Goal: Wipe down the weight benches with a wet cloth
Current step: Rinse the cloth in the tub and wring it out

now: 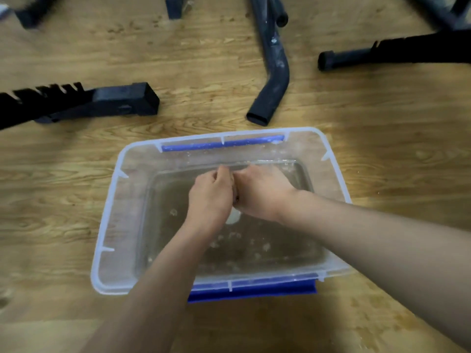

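Your left hand (209, 197) and right hand (260, 192) clench a pale wadded cloth (233, 217), with the clear plastic water tub (107, 225) under the fingers. Looks like the wringing step. Next, carry it to the black metal bench frame (102, 100) beyond your fingertips.

Both bare forearms reach forward and converge. The left hand (210, 197) and right hand (260, 193) press together, fingers curled, apparently squeezing a pale cloth (233, 217) between them.
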